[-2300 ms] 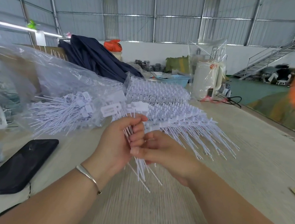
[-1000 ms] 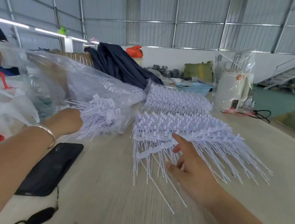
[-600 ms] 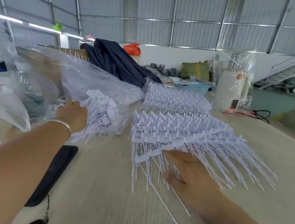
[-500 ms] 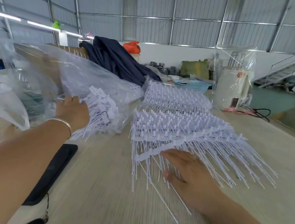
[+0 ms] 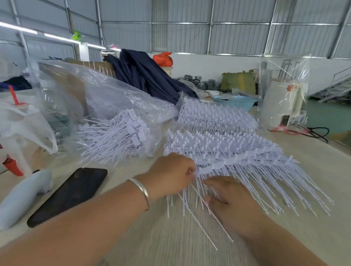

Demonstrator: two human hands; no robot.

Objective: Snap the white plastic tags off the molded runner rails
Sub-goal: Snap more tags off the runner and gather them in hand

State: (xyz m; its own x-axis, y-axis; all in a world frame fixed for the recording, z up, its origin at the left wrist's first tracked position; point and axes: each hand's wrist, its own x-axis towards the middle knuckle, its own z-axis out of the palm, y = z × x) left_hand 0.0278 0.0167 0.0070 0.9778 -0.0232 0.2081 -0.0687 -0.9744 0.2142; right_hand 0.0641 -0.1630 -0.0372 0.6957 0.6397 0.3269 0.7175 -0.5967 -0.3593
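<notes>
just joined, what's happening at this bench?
A person is working a stack of white tag runners on the table. The left hand grips the left end of the front rail; the right hand lies on its dangling stems. Loose tags sit in a clear bag on the left, beside a phone.

Left hand (image 5: 170,172), fingers curled, at near end of front rail (image 5: 220,164) in stack of tag rails (image 5: 222,141). Right hand (image 5: 231,199) lies flat on hanging strands. Loose tags (image 5: 114,140) spill from clear bag (image 5: 114,97). Phone (image 5: 69,195) on table (image 5: 170,255).
</notes>
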